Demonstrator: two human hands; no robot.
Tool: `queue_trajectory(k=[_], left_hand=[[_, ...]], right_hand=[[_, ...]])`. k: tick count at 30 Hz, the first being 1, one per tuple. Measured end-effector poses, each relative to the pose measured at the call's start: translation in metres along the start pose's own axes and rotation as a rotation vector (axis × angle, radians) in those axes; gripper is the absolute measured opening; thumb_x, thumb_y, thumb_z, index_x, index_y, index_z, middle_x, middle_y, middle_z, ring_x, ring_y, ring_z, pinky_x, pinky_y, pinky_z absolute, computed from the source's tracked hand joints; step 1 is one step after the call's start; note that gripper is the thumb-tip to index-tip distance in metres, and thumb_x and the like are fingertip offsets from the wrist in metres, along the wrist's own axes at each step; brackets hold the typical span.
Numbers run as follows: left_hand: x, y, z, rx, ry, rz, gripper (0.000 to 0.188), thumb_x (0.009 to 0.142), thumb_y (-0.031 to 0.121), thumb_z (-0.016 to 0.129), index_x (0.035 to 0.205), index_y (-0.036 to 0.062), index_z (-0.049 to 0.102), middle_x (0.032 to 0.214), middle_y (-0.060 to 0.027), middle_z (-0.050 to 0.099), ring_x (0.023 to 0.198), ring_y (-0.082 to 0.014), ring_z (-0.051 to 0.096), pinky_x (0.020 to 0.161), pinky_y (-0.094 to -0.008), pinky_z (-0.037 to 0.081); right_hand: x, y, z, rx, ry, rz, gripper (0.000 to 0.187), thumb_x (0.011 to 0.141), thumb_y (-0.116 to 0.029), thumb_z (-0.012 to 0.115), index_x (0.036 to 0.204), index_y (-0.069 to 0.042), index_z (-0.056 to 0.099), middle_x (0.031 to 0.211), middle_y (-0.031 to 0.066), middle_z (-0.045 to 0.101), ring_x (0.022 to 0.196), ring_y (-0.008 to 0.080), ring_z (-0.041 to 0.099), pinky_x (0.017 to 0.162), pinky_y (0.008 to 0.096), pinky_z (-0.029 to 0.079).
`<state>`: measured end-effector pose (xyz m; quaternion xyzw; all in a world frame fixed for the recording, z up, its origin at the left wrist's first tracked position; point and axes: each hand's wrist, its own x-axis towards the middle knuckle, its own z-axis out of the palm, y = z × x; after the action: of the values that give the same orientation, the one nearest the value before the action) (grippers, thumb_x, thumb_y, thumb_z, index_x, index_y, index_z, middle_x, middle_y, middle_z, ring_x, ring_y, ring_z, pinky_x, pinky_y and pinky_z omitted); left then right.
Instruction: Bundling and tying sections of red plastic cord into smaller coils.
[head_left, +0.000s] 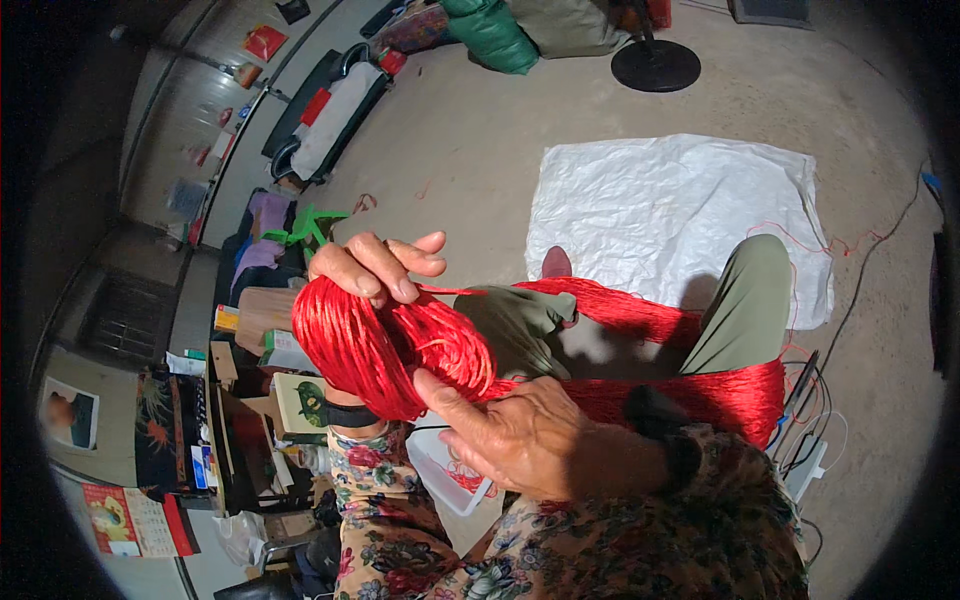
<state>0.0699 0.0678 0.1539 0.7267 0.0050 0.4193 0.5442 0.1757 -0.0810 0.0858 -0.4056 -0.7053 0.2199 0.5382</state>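
Note:
A thick bundle of shiny red cord (345, 335) is wound about my left hand (375, 268). The left fingers curl over its top, and its coils cover the palm. My right hand (535, 435) presses its extended index finger against the bundle's lower right side. The other right fingers are bent together, with cord running out behind them. Around my two knees a large skein of the same red cord (690, 400) is stretched in a wide loop. A single strand runs from the left fingers toward that skein.
Below my hands is a white plastic tub (440, 465) with red cord scraps. A white woven sheet (680, 210) lies on the floor ahead. Cables and a white power strip (805, 465) are at right. A cluttered desk (240, 420) stands at left, a black round base (655, 65) beyond.

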Motion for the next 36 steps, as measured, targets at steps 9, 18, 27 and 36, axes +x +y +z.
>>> queue_trajectory(k=[9, 18, 27, 36], left_hand=[[-0.008, -0.001, -0.003, -0.162, -0.004, 0.029, 0.011, 0.093, 0.016, 0.062, 0.092, 0.0086, 0.054, 0.079, -0.0099, 0.060, 0.092, -0.0333, 0.066, 0.105, -0.0528, 0.041], [-0.013, 0.008, -0.003, -0.222, -0.065, 0.003, 0.009, 0.093, 0.013, 0.060, 0.087, 0.0076, 0.056, 0.076, -0.0118, 0.062, 0.088, -0.0351, 0.067, 0.103, -0.0542, 0.042], [-0.013, 0.004, -0.003, -0.305, -0.077, -0.022, 0.010, 0.092, 0.009, 0.060, 0.082, 0.0062, 0.057, 0.073, -0.0136, 0.063, 0.087, -0.0368, 0.068, 0.103, -0.0547, 0.042], [-0.029, 0.004, -0.006, -0.205, 0.048, -0.054, 0.010, 0.093, 0.010, 0.059, 0.084, 0.0076, 0.056, 0.073, -0.0120, 0.063, 0.087, -0.0343, 0.069, 0.102, -0.0538, 0.043]], right_hand=[[0.001, 0.005, -0.029, -0.180, 0.114, -0.148, 0.040, 0.079, -0.015, 0.073, 0.114, -0.001, 0.064, 0.062, 0.0077, 0.056, 0.057, 0.0193, 0.061, 0.047, 0.0341, 0.047], [0.027, 0.009, -0.055, 0.142, 0.142, -0.028, 0.013, 0.083, -0.007, 0.062, 0.096, -0.006, 0.060, 0.080, 0.0144, 0.064, 0.070, 0.0314, 0.065, 0.056, 0.0428, 0.050], [0.037, 0.023, -0.035, -0.169, 0.015, -0.080, 0.008, 0.085, -0.013, 0.062, 0.091, -0.008, 0.060, 0.070, 0.0102, 0.061, 0.063, 0.0289, 0.065, 0.052, 0.0417, 0.049], [0.034, 0.020, -0.055, 0.477, 0.121, 0.295, 0.006, 0.085, -0.010, 0.067, 0.086, -0.005, 0.064, 0.066, 0.0036, 0.059, 0.057, 0.0112, 0.060, 0.051, 0.0289, 0.046]])
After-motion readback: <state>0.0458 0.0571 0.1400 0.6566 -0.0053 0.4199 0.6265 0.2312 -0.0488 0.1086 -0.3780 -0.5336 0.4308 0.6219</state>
